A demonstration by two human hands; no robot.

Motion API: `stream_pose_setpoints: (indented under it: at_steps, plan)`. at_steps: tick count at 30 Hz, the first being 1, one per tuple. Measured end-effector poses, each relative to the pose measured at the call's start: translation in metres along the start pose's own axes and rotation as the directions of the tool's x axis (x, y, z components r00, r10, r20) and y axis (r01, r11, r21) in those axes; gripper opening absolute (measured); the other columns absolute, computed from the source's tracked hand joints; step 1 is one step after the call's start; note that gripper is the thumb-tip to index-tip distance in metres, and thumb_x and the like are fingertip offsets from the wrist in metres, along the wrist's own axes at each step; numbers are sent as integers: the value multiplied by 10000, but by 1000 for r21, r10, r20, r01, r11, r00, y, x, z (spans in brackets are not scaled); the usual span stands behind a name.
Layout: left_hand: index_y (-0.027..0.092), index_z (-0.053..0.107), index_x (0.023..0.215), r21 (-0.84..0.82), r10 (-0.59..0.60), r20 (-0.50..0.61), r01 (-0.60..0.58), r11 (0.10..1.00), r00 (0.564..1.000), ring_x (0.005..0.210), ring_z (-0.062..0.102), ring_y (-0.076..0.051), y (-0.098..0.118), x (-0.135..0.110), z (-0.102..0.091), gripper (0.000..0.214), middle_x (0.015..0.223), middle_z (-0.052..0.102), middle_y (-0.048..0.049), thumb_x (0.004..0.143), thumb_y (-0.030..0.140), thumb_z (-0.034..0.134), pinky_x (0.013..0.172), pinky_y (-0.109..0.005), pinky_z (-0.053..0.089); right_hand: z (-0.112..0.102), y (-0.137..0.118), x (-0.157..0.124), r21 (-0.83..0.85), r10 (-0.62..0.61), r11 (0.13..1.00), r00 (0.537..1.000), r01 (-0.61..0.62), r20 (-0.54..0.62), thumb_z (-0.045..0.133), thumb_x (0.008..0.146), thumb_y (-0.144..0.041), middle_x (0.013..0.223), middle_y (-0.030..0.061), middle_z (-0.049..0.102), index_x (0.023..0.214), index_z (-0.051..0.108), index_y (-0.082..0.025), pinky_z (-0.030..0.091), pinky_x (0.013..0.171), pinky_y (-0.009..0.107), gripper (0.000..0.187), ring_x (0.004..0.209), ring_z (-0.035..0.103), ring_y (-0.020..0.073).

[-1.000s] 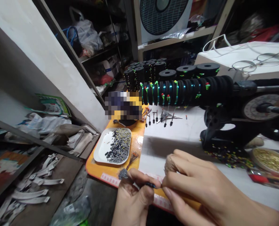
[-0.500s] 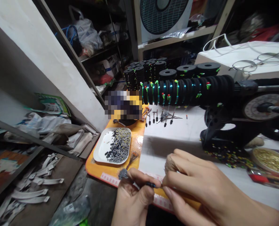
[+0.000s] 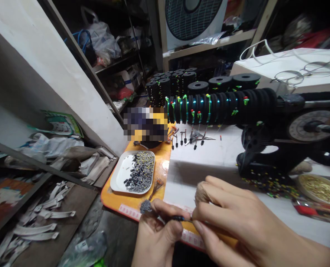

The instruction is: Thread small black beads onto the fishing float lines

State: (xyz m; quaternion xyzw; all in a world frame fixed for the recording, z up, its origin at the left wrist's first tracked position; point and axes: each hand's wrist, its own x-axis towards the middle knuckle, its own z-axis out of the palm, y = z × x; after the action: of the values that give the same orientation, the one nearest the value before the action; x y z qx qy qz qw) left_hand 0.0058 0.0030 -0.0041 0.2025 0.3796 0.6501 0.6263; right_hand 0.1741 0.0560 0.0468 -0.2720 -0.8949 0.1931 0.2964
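Note:
My left hand [image 3: 160, 231] is closed, pinching a small black tubular piece [image 3: 177, 218] between thumb and forefinger. Behind those fingers sticks out a bundle of fine grey-tipped pieces [image 3: 146, 206], seemingly tucked in the same hand. My right hand [image 3: 234, 218] is closed beside it, thumb against forefinger, on a thin dark strand [image 3: 189, 221] running from the black piece's right end. One right finger wears a beige wrap [image 3: 201, 193]. Just beyond my left hand stands a white tray [image 3: 117, 182] of small grey, black and yellow pieces.
A dark machine [image 3: 261, 148] carries a row of black foam spools [image 3: 223, 107] wound with line, small black weights [image 3: 195, 147] hanging below. More foam spools [image 3: 178, 79] stand behind. At right lies a bowl of gold-coloured bits [image 3: 320, 189]. A shelf with metal strips [image 3: 46, 213] is at left.
The black piece and the strand between my fingertips show a little more, with my hands slightly further apart. Otherwise the scene stays the same.

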Motion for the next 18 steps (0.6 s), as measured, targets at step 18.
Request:
stream_pose_setpoints:
  at_steps: [18]
  plan:
    - [268, 798, 670, 403, 552, 99, -540, 739, 828, 692, 629, -146, 3, 8, 22, 136, 737, 678, -11, 720, 369, 873, 638, -213, 496, -9, 7, 5, 186, 55, 980, 996, -66, 68, 473, 1009, -132, 811, 34, 579, 876, 647, -183, 436, 617, 271, 226, 722, 525, 168]
